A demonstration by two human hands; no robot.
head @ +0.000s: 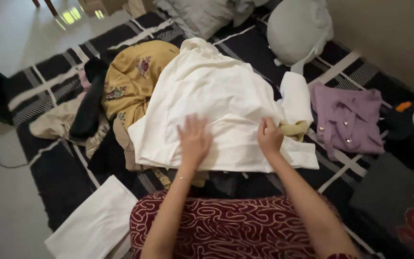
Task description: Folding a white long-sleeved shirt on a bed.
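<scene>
A large cream-white garment (216, 96) lies spread over a heap of clothes on a dark striped mat (63, 172). My left hand (193, 140) rests flat on its lower part, fingers spread. My right hand (269, 136) pinches a fold of the same garment near its right side. A mustard-yellow flowered garment (132, 79) sticks out from under it on the left. A lilac buttoned garment (347, 117) lies apart on the right. My lap, in dark red patterned cloth (226, 225), is just below the heap.
A folded white cloth (97, 223) lies at the mat's front left edge. Black and beige clothes (89, 112) lie at the left of the heap. A grey-white pillow (295, 31) sits at the back. A wall runs along the right, and pale floor tiles lie to the left.
</scene>
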